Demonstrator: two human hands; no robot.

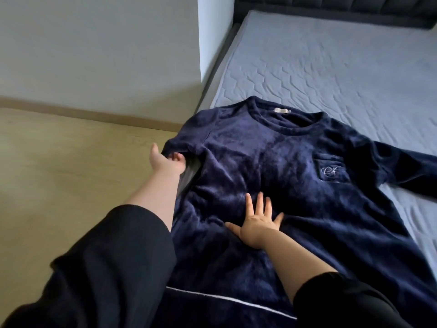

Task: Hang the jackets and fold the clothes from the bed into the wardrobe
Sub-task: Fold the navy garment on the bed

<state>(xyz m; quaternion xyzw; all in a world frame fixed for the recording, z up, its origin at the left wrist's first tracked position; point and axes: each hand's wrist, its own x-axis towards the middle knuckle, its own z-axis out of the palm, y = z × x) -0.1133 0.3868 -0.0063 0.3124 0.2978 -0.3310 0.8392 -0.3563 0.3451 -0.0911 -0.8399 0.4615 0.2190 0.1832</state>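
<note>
Two black sleeves (101,268) fill the bottom of the view, nearest to the camera, and a bare forearm comes out of each one. Beyond them is the bed (343,67), with a light blue quilted mattress that takes most of the right half of the picture and a dark padded headboard (354,10) at its far end. On the near part of the mattress a dark navy plush sweater (272,166) lies spread flat, front side up, with the neck opening toward the headboard; one sleeve goes out to the right edge of the view, and the other shoulder hangs a little over the left edge of the bed. To the left of the bed there is a pale wooden floor (71,162) and a grey wall (94,43). The right hand (255,223) rests flat on the middle of the sweater, fingers straight and spread apart. The left hand (165,162) is at the left sleeve of the sweater, its fingers curled around the fabric at the bed edge. On the chest there is a small pocket (331,169) with a pale embroidered monogram, and a small light label (115,110) shows inside the collar.
</note>
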